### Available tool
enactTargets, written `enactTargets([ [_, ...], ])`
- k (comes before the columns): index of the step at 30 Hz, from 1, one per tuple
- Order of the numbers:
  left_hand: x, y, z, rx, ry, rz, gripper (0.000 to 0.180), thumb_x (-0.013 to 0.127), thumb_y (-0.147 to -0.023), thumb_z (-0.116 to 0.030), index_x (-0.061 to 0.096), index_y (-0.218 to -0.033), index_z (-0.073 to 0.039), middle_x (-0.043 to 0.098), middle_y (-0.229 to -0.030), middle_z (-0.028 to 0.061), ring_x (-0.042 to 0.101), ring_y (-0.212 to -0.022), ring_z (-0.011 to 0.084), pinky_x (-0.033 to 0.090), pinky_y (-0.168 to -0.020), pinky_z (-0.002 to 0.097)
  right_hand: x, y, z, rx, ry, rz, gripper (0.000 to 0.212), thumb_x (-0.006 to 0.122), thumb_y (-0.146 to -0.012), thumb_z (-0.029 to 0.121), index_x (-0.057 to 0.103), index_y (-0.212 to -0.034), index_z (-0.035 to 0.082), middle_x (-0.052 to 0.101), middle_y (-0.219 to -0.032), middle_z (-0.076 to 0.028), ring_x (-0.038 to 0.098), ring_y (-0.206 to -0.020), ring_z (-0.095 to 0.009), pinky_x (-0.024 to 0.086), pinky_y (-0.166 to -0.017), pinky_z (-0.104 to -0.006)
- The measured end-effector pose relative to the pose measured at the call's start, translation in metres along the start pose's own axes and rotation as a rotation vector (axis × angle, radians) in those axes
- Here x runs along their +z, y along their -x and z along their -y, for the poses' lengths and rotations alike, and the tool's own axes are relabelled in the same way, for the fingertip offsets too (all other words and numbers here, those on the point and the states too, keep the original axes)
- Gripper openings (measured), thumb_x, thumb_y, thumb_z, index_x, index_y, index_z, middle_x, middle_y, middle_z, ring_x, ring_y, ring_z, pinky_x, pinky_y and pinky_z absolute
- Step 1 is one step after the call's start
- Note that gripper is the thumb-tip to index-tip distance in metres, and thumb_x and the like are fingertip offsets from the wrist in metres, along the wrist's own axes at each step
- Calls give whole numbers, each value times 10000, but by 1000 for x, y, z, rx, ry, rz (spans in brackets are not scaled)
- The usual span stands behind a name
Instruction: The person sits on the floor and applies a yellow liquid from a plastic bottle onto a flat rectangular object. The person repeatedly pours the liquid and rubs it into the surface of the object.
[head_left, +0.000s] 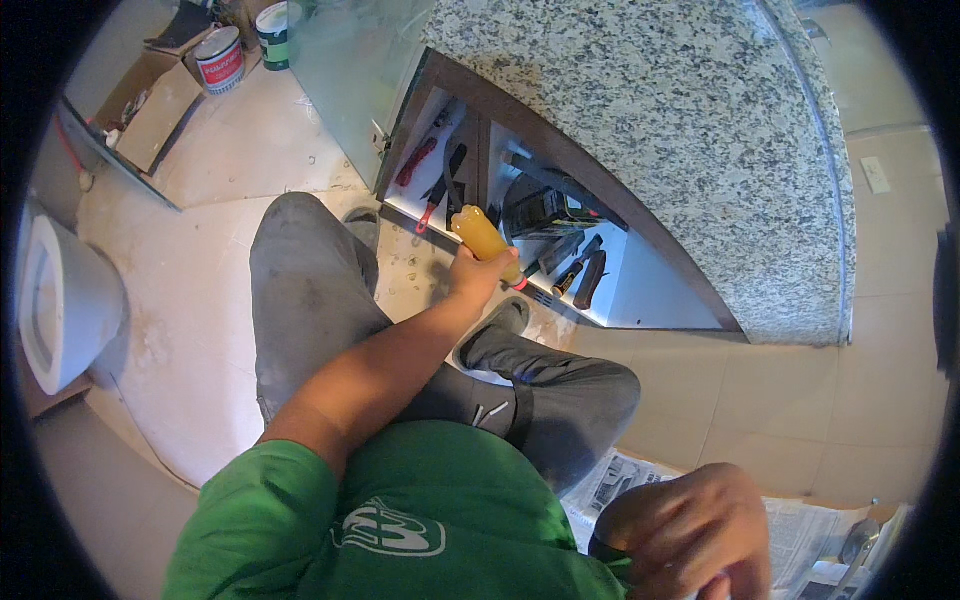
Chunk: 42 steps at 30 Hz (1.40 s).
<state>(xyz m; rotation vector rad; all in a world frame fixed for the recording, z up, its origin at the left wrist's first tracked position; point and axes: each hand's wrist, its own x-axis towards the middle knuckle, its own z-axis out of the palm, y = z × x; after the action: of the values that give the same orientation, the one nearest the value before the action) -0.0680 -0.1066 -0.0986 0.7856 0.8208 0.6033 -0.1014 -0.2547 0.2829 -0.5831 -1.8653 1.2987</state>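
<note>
My left hand [478,272] is wrapped round a clear plastic bottle [482,232] of yellowish liquid. The bottle lies tilted, its base toward the cabinet and its red cap toward my knee. Right in front of it is the lit, open cabinet [640,275] under a granite top. Inside sit a red-handled tool [416,162], a black tool with a red end [440,190], a dark case [535,208] and several dark-handled tools [592,280]. At lower right, raised near my body, my right hand [690,530] has its fingers curled, somewhat blurred; what they may hold is hidden.
The speckled granite slab [650,120] curves overhead of the cabinet, with a glass door [355,80] swung out at its left. Paint cans [220,62] and a cardboard box [160,115] stand far left, above a white toilet [65,300]. Newspaper [800,540] covers floor at lower right.
</note>
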Motion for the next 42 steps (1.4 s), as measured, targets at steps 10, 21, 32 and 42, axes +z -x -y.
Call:
enactTargets([
  [10,-3,-5,16,-40,-84,-41,465,822,-812,-271,568,-1115,-28,678,-1000,78,662,-870,165,525,-737,306,27,25,-24,-293,-17,-182,374,715,-919,363,604,-1275,386,657,-1027,-208,643,-647,-247,514,-544,-315],
  [21,3,-5,9,-16,22,28,420,795,-842,-255,548,-1134,-82,657,-1000,39,647,-853,136,503,-660,278,7,16,-11,-142,-73,-15,445,721,-917,312,570,-1335,313,641,-1085,-206,645,-744,-248,527,-609,-366],
  [32,-4,16,-50,-251,170,94,469,727,-872,-465,566,-1147,-121,684,-996,56,679,-790,161,504,-676,277,-6,91,-93,781,272,-905,128,630,-858,-22,649,-983,-6,657,-901,-67,620,-815,-154,494,-734,-297],
  [42,-83,35,-196,131,384,32,406,648,-947,-421,597,-1100,-48,692,-992,91,681,-820,171,532,-702,285,-86,147,-303,1034,110,-1038,77,584,-901,20,653,-935,21,646,-806,-38,593,-692,-106,487,-630,-255],
])
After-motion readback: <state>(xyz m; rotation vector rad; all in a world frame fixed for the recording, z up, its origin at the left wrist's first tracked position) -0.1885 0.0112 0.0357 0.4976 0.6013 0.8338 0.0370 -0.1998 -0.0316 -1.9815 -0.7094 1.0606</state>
